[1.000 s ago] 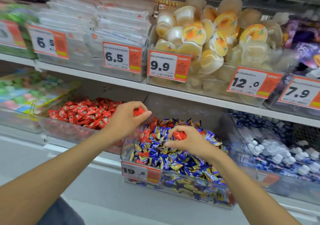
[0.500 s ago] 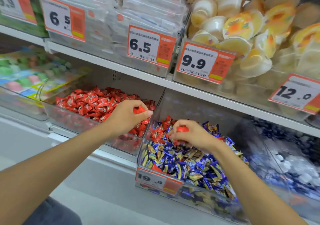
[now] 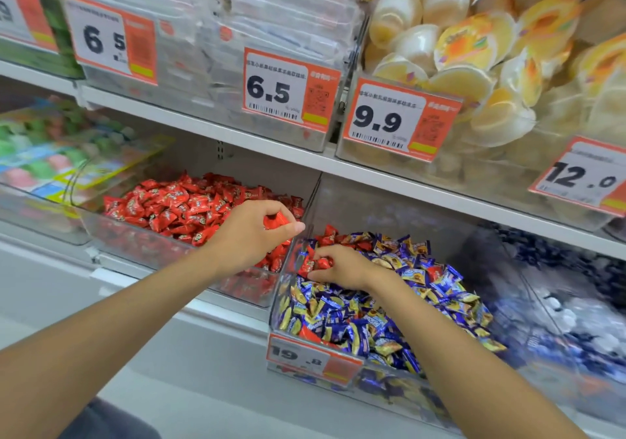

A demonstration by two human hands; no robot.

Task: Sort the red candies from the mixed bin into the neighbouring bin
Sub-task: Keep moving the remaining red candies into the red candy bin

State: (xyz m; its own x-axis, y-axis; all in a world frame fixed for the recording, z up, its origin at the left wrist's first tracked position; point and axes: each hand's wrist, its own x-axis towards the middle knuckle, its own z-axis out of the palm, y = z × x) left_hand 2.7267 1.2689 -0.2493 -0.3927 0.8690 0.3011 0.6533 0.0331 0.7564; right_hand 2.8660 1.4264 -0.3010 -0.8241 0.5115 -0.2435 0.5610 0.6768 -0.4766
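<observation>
We are sorting with both hands at once. Our left hand (image 3: 250, 235) is gripping a red candy (image 3: 275, 221) in curled fingers above the right end of the neighbouring bin (image 3: 95, 227); we are judging the drop as due. Our right hand (image 3: 345, 266) is pinching a second red candy (image 3: 321, 263) at the back-left corner of the mixed bin (image 3: 389, 208), among blue and yellow wrappers (image 3: 338, 320). Next we are needing to open the left fingers over that bin, then carry the right hand's pick across.

Light was bright and even, shadows faint. The orange-and-white paper price tag (image 3: 291, 89) read sharp; the clear plastic bin of pastel packets (image 3: 37, 201) far left blurred.
</observation>
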